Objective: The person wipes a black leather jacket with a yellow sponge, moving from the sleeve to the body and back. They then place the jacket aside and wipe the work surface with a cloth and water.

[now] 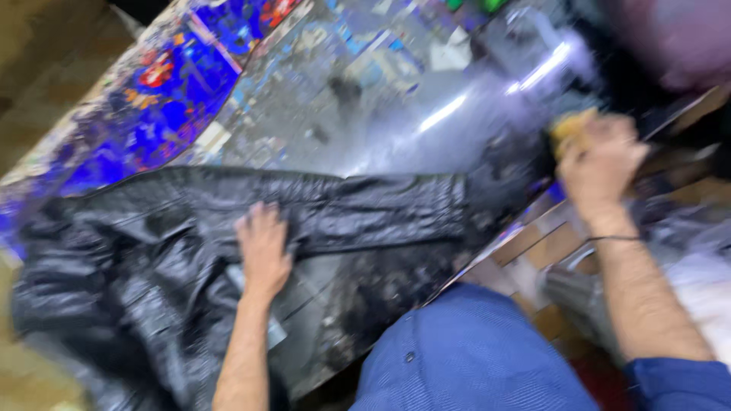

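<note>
Across most of the view: a glass-topped table (396, 91), shiny, with bright blue and red prints under the glass at the far left. Spread over its near half: a black garment (381, 209), glossy and creased like leather or coated cloth, exact kind hard to tell through the blur. At the bottom edge: a blue shirt (472, 358), the wearer's own, close against the table.

Left hand (263, 251) laid flat on the middle of the garment, palm down, fingers extended and only slightly apart, pinning the cloth. Right hand (601, 164) raised at the far right end, fingers curled shut around a yellow pad (572, 125), apparently a sponge or brush; touching the cloth or just above it, cannot tell.

Judged from this: best to press firmly with the flat hand so the stretch between both hands lies taut, to work the pad along the smooth band rather than across the creases, and to shift the pinning hand closer when the cloth begins to bunch.

Long axis of the garment: left to right across the table. Bulk heaped at the left and spilling over the near edge; narrow part, a sleeve or leg, pointing right toward the pad.
</note>
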